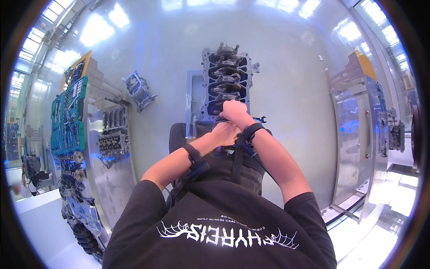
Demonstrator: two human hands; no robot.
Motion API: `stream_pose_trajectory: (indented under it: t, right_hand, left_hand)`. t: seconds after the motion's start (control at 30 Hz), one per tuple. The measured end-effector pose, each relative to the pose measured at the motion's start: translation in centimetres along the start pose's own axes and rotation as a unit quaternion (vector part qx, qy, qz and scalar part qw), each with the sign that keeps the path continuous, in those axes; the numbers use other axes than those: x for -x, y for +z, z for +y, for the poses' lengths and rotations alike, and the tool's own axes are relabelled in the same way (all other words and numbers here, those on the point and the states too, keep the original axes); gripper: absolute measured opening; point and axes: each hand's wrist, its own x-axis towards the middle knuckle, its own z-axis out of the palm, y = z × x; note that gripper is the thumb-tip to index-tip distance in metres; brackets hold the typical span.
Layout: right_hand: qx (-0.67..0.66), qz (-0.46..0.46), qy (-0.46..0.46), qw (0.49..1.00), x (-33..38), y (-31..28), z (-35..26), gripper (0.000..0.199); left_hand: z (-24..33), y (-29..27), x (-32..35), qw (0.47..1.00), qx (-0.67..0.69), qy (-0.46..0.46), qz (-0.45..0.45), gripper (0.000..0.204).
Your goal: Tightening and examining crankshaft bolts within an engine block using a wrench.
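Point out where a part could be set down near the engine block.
The metal workbench is bare along its near edge, below the cylinder head. Its far side is crowded by the green tool tray. Both hands crowd the near end of the engine block.

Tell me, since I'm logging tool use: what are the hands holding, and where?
Both hands, left hand and right hand, close on a wrench at the engine block; the exact grip spot is hidden.
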Motion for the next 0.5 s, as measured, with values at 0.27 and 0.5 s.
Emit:
stream_pose_trajectory:
  t: [0.27,0.5]
  right_hand:
    - [0.054,-0.040,-0.014,0.998,-0.3,-0.3,-0.3,0.040]
    - [0.118,-0.093,0.007,0.989,-1.2,-0.2,-0.4,0.045]
  left_hand:
    - [-0.7,-1.2,-0.4,0.996,-0.066,0.014,-0.052,0.054]
    - [0.1,-1.7,-0.1,0.999,-0.048,0.023,-0.010,0.029]
